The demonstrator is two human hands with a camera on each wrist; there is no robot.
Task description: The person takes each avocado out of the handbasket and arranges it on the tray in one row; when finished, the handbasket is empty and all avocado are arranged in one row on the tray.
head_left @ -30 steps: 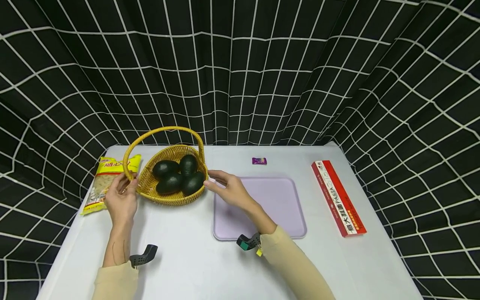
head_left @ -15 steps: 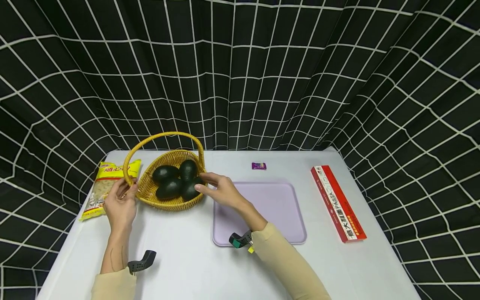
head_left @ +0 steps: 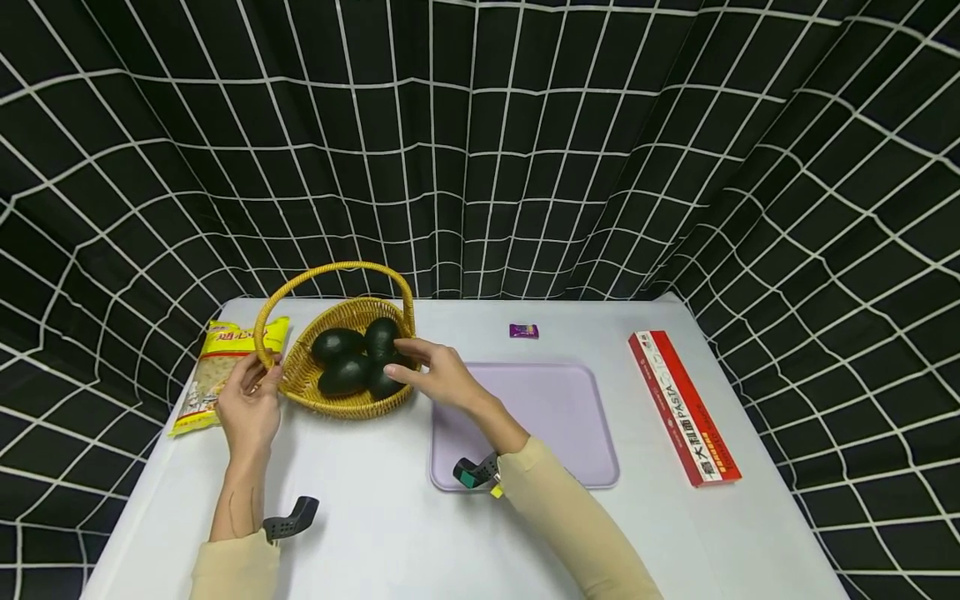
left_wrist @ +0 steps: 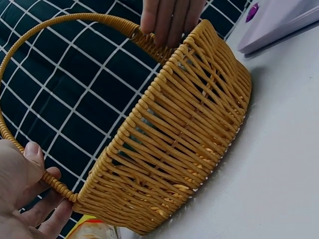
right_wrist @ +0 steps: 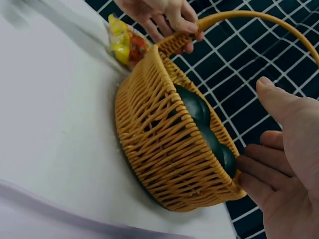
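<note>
A yellow wicker basket (head_left: 354, 409) with a tall arched handle (head_left: 336, 267) stands on the white table, holding several dark green avocados (head_left: 343, 375). My left hand (head_left: 251, 410) grips the base of the handle on the left side, thumb on one side and fingers behind, as the left wrist view also shows. Over the basket's right rim reaches my right hand (head_left: 444, 379), thumb and fingers spread apart at the rightmost avocado. In the right wrist view its fingertips are beside the avocados (right_wrist: 212, 142) with nothing gripped; whether they touch one I cannot tell.
Left of the basket lies a yellow food bag (head_left: 213, 375), partly behind my left hand. A pale purple tray (head_left: 551, 425) lies under my right forearm. Beyond it is a small purple packet (head_left: 523, 331), and a red pasta box (head_left: 686, 408) lies at the right. Black grid cloth surrounds the table.
My right hand has moved left from the basket's right rim to the avocados inside. The left hand keeps its grip on the handle. The basket stays in place.
</note>
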